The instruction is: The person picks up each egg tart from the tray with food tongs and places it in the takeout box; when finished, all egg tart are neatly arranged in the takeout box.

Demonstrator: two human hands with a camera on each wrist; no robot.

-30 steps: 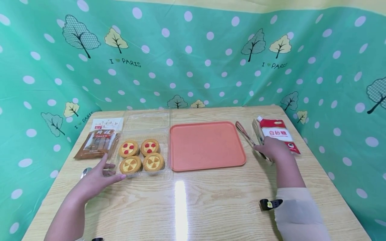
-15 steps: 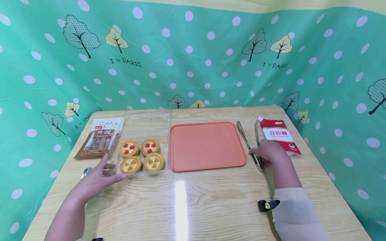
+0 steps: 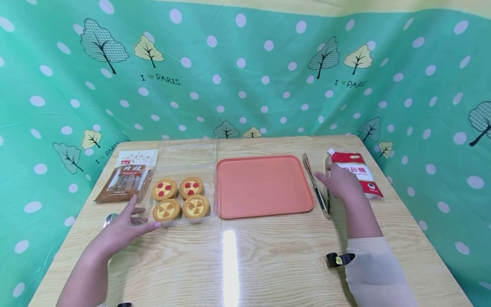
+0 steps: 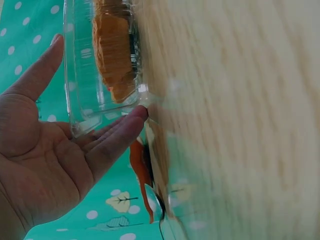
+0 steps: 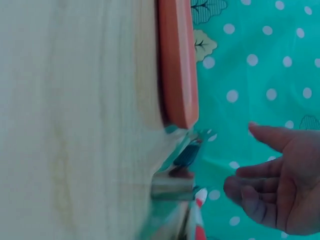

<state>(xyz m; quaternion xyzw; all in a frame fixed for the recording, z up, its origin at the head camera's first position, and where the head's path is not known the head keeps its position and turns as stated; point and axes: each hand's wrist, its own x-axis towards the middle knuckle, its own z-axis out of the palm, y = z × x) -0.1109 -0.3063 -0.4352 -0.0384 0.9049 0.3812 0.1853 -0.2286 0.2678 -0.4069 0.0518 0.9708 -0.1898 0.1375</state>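
Note:
My left hand lies at the near left corner of a clear plastic container with its lid folded back. Egg tarts sit inside, some topped with red berries, others with brown wedges. In the left wrist view the fingers are spread and lightly bent, fingertips right at the container's edge. My right hand hovers with relaxed fingers over metal tongs, which lie spread on the table, their joined end toward me. The right wrist view shows the right palm holding nothing, apart from the tongs.
A pink tray lies between the container and the tongs. A red and white bag of sugar is behind the right hand. At the left are a brown packet and a spoon. A polka-dot cloth hangs behind the table.
My right hand has let go of the tongs and risen away toward the sugar bag. The tongs have shifted slightly left and now lie more spread. The left hand has stayed still.

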